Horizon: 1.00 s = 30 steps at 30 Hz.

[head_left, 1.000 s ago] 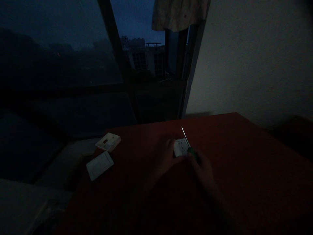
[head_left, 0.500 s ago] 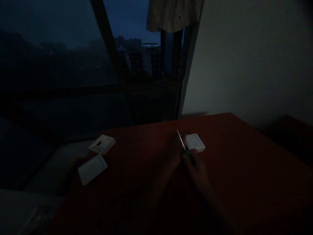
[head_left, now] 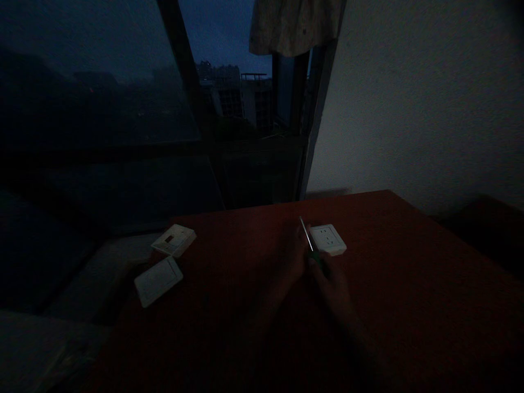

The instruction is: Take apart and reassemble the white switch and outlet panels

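Note:
My right hand (head_left: 333,281) is closed round the green handle of a screwdriver (head_left: 307,234). Its bright metal shaft points away from me, up and slightly left. Just beyond that hand lies a white wall socket (head_left: 328,239) on the table, its slotted face up. My left hand (head_left: 301,254) is at the socket's left side, partly behind the screwdriver. Its fingers reach the socket's near-left edge, but darkness hides whether they grip it.
A white box-like piece with a dark rectangular opening (head_left: 174,240) lies at the left of the reddish table (head_left: 245,240). In front of it is a flat white plate (head_left: 159,281) near the table's left edge. Windows (head_left: 102,98) stand behind, a pale wall (head_left: 409,109) at right.
The whole view has shifted slightly, so everything appears a little further right. Both hands, the screwdriver and the socket keep nearly the same places relative to each other.

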Available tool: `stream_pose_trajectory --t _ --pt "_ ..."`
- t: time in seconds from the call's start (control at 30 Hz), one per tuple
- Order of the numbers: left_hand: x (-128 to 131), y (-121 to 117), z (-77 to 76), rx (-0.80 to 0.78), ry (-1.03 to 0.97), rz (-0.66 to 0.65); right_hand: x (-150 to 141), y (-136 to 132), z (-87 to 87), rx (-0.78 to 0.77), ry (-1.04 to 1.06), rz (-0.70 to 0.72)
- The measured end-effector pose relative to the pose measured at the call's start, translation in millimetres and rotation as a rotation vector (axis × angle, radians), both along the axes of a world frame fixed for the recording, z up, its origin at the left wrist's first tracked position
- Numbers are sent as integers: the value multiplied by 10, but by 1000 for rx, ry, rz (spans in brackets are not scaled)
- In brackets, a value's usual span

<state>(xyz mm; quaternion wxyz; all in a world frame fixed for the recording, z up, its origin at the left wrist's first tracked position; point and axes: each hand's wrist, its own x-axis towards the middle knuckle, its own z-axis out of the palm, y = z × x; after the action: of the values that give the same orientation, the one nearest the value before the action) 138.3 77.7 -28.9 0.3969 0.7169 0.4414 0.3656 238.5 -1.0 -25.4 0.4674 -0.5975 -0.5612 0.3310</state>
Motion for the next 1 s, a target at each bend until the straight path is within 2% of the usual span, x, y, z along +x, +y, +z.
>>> stream_pose_trajectory --t 0.23,0.4,0.5,0.57,0.67,0.83,0.93,1.0 --pt "-116 -85 -112 130 100 109 17 35 -53 -66 2 -31" --pt "-190 -262 -28 184 147 121 68 84 -141 -62 -31 -48" --pt "-353 -380 53 206 173 100 81 90 -165 -71 -55 -35" --pt "-561 -441 104 217 210 107 80 82 -159 -81 -70 -25" --pt "-1034 -497 182 270 420 213 76 71 -141 -131 -114 -25" --pt "-2002 -474 356 347 863 555 77 79 -148 -150 -161 -3" --pt "-2489 -362 463 275 994 740 80 79 -161 -156 -162 -8" --pt "-2736 -263 513 114 1010 800 81 74 -157 -148 -161 -11"
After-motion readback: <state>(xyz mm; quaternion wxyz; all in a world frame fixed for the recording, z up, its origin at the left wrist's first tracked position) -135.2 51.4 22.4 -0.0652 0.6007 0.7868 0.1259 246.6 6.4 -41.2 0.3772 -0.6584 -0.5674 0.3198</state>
